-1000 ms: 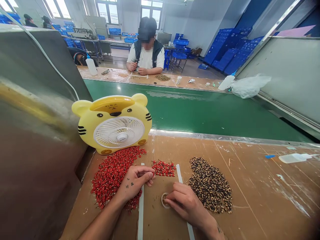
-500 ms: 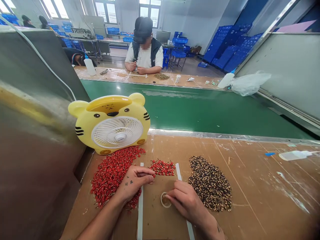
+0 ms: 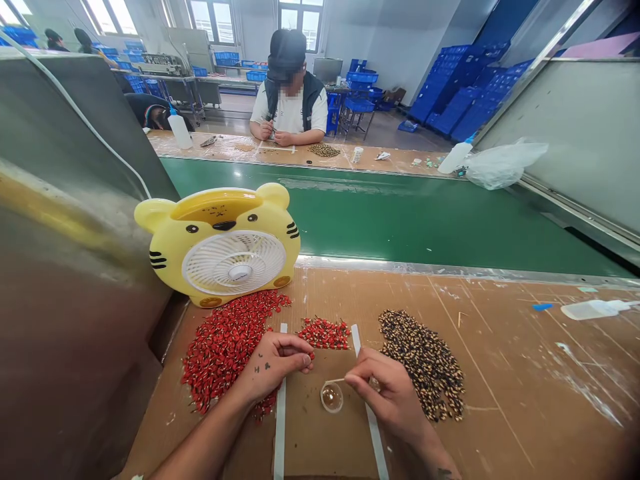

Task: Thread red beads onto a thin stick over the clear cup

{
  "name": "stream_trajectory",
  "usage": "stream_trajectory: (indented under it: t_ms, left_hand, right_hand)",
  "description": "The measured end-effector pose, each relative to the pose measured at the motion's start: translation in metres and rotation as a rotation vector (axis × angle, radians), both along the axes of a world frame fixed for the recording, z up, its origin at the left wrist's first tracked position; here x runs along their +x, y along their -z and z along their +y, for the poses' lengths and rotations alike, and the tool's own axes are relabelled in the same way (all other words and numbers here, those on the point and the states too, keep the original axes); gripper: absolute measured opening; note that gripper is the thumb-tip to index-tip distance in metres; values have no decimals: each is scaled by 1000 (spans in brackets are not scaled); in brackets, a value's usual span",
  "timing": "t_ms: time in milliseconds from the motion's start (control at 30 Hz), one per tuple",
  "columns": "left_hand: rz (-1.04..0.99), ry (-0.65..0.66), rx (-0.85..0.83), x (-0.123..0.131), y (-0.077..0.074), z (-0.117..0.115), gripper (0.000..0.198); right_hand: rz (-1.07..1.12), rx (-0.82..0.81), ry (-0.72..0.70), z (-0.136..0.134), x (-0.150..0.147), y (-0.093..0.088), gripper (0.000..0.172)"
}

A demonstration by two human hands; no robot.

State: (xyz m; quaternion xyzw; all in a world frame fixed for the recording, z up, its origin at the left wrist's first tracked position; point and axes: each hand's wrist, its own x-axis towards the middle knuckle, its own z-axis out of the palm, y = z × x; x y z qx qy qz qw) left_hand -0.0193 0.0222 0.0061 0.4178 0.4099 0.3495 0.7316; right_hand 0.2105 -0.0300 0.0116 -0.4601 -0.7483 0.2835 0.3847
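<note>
Thin stick pinched in fingers of right hand, long axis near level, tip pointing left, just above small clear dish on table. Left hand beside red parts pile, fingers pinched together, contents unclear. Dish lies between hands, right nearer.

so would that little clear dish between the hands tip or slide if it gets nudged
The clear dish looks low and wide, so it would probably slide rather than tip. It seems small and thin, so likely light, and a dab from the thin stick in the right hand might shift it on the cardboard.
</note>
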Motion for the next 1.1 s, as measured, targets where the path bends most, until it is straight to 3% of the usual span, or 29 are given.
stream_trajectory:
  t_ms: [167,767,1000,1100]
  left_hand:
    - [-14,2,10,1,-1,1,11]
    - [29,40,20,-1,-5,-2,11]
    - [29,30,16,-1,-5,-1,12]
    - [59,43,13,-1,-4,-1,12]
  right_hand:
    - [199,22,153,13,-15,-5,24]
    - [140,19,159,13,-13,-2,26]
    - [-235,-45,-40,-7,-4,-4,31]
    - [-277,-102,-5,-10,6,-2,27]
